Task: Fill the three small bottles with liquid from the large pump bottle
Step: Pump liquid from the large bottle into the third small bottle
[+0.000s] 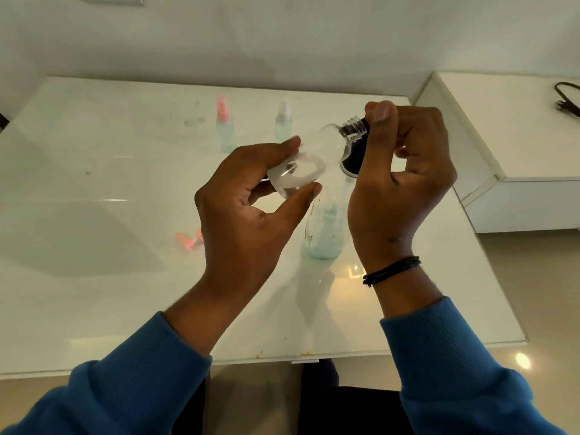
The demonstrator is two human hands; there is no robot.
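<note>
My left hand (248, 199) grips a small clear bottle (310, 158) by its base. The bottle is tilted, its open threaded neck pointing up and right. That neck sits against the black pump head (354, 160) of the large pump bottle (324, 233). The large bottle stands on the white table (94, 183) and holds pale blue liquid low down. My right hand (405, 177) curls around the pump head, thumb on top. Two more small bottles stand farther back: one with a pink spray cap (225, 127), one with a white spray cap (283, 120).
A loose pink spray cap (188, 241) lies on the table left of my left wrist. A white cabinet (518, 146) stands to the right of the table with a black cable (565, 100) on top. A wall runs behind the table.
</note>
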